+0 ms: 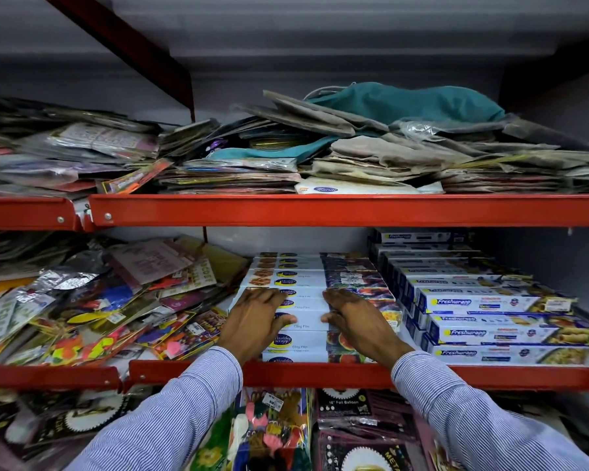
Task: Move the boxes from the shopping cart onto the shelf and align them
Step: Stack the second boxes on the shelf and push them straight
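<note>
Left hand point(252, 317) and right hand point(357, 321) lie open, flat on the stacked cling film boxes point(300, 277), gripping nothing. Boxes sit on the middle shelf point(320, 373), looking nearly squared; the cart's out of view, so what's left is unclear

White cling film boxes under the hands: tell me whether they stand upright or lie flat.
Flat. The white cling film boxes lie stacked lengthwise in rows, broad faces up.

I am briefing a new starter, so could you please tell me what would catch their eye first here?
Two bare hands, left hand and right hand, lie flat on the white cling film boxes mid-shelf. Right of them stand stacked blue-and-white Freshwrapp boxes; a crumpled teal cloth bag tops the upper shelf.
</note>
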Demonstrator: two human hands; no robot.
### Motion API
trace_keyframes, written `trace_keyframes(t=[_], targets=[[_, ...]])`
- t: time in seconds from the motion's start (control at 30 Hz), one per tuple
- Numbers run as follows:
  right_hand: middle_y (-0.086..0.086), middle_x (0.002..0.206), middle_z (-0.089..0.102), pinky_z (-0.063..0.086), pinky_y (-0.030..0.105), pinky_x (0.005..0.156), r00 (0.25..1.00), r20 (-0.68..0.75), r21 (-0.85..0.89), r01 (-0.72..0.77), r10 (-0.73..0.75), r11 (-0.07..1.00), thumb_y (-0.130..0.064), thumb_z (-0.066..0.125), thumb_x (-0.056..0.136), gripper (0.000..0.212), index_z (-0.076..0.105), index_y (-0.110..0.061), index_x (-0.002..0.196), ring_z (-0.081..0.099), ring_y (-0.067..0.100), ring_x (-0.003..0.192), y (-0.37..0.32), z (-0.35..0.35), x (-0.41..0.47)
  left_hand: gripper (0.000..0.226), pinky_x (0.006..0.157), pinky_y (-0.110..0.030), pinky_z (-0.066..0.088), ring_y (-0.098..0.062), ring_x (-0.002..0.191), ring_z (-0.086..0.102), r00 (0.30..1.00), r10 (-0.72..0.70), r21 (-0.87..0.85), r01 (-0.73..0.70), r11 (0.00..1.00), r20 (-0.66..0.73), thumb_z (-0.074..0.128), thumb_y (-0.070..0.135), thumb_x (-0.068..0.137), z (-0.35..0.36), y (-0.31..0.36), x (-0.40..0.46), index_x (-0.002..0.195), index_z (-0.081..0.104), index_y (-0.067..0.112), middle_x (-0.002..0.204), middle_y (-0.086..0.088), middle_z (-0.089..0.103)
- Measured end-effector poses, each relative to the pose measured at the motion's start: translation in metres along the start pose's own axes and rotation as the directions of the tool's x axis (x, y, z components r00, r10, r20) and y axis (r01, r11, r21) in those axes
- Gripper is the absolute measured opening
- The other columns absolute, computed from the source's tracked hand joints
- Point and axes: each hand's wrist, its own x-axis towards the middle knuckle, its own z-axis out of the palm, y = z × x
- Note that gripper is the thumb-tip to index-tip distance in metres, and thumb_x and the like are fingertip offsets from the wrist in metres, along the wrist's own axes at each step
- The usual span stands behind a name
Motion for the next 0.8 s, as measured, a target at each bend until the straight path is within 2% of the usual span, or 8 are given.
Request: trace_keyframes(t=[0.07, 0.13, 0.23, 0.33, 0.43, 0.57, 0.73, 0.8], targets=[[0.007, 0.152, 0.042, 0.034, 0.035, 0.115, 1.000, 0.006, 0.006, 0.010, -0.010, 1.000, -0.034, 0.054, 0.096, 0.053, 0.042, -0.013, 0.142, 0.036, 0.024, 0.141, 0.001, 0.001, 0.001, 0.065, 0.105, -0.040, 0.040, -0.025, 0.122, 0.052, 1.000, -0.004, -0.003, 0.004, 1.000, 0.000, 0.030, 0.064, 0.092, 0.001, -0.001, 0.000, 0.134, 0.052, 0.020, 0.134, -0.002, 0.060], [0.007, 0.153, 0.041, 0.033, 0.036, 0.116, 1.000, 0.006, -0.002, 0.016, -0.016, 1.000, -0.034, 0.054, 0.096, 0.054, 0.040, -0.013, 0.143, 0.034, 0.023, 0.143, 0.003, 0.001, 0.000, 0.072, 0.105, -0.041, 0.040, -0.024, 0.123, 0.052, 1.000, -0.004, 0.023, 0.004, 1.000, 0.007, 0.021, 0.068, 0.089, 0.002, -0.001, 0.001, 0.134, 0.051, 0.020, 0.134, -0.002, 0.060], [0.006, 0.154, 0.038, 0.027, 0.034, 0.119, 0.999, -0.012, -0.044, 0.044, -0.044, 0.998, -0.034, 0.051, 0.097, 0.054, 0.036, -0.014, 0.146, 0.032, 0.023, 0.144, 0.005, 0.003, -0.003, 0.075, 0.114, -0.047, 0.030, -0.024, 0.135, 0.042, 0.999, -0.016, 0.083, 0.014, 0.996, 0.029, 0.015, 0.068, 0.091, 0.008, 0.001, -0.001, 0.140, 0.045, 0.019, 0.143, -0.003, 0.053], [0.004, 0.160, 0.020, 0.007, 0.030, 0.123, 0.987, -0.110, -0.167, 0.101, -0.120, 0.981, -0.032, 0.041, 0.101, 0.056, 0.024, -0.013, 0.151, 0.016, 0.021, 0.150, 0.003, 0.014, -0.011, 0.066, 0.119, -0.056, 0.015, -0.026, 0.149, 0.015, 0.999, -0.016, 0.123, 0.021, 0.992, -0.043, 0.025, 0.058, 0.099, 0.014, 0.009, -0.010, 0.151, 0.026, 0.018, 0.159, -0.006, 0.029], [0.006, 0.163, 0.005, 0.003, 0.039, 0.123, 0.959, -0.262, -0.237, 0.047, -0.111, 0.970, -0.031, 0.033, 0.102, 0.059, 0.010, -0.013, 0.153, 0.001, 0.019, 0.151, -0.005, 0.027, -0.024, 0.067, 0.119, -0.060, 0.004, -0.030, 0.150, -0.008, 0.994, 0.031, 0.175, -0.012, 0.984, -0.103, 0.029, 0.050, 0.102, 0.014, 0.021, -0.022, 0.155, 0.006, 0.014, 0.164, -0.010, 0.001], [0.009, 0.164, 0.001, 0.007, 0.047, 0.122, 0.950, -0.306, -0.273, -0.025, -0.062, 0.962, -0.040, 0.035, 0.099, 0.068, 0.005, -0.011, 0.153, 0.000, 0.023, 0.151, -0.005, 0.047, -0.039, 0.071, 0.117, -0.062, 0.011, -0.032, 0.150, -0.007, 0.995, 0.032, 0.163, -0.016, 0.987, -0.100, 0.034, 0.045, 0.102, 0.024, 0.027, -0.031, 0.154, 0.001, 0.010, 0.163, -0.014, -0.005], [0.010, 0.163, -0.005, 0.003, 0.046, 0.122, 0.955, -0.292, -0.240, -0.123, 0.049, 0.963, -0.052, 0.034, 0.097, 0.078, -0.001, -0.011, 0.153, -0.002, 0.024, 0.151, 0.018, 0.059, -0.045, 0.079, 0.116, -0.063, 0.012, -0.032, 0.150, -0.006, 0.997, -0.021, 0.110, 0.029, 0.994, -0.078, 0.037, 0.054, 0.099, 0.039, 0.024, -0.033, 0.154, 0.000, 0.010, 0.163, -0.016, -0.004], [0.009, 0.163, -0.008, 0.004, 0.047, 0.121, 0.960, -0.276, -0.252, -0.121, 0.049, 0.960, -0.054, 0.035, 0.096, 0.080, -0.002, -0.011, 0.153, -0.004, 0.024, 0.151, 0.025, 0.060, -0.045, 0.081, 0.116, -0.064, 0.012, -0.033, 0.150, -0.006, 0.997, -0.020, 0.101, 0.027, 0.995, -0.075, 0.035, 0.057, 0.098, 0.043, 0.022, -0.032, 0.154, 0.001, 0.010, 0.163, -0.017, -0.005]])
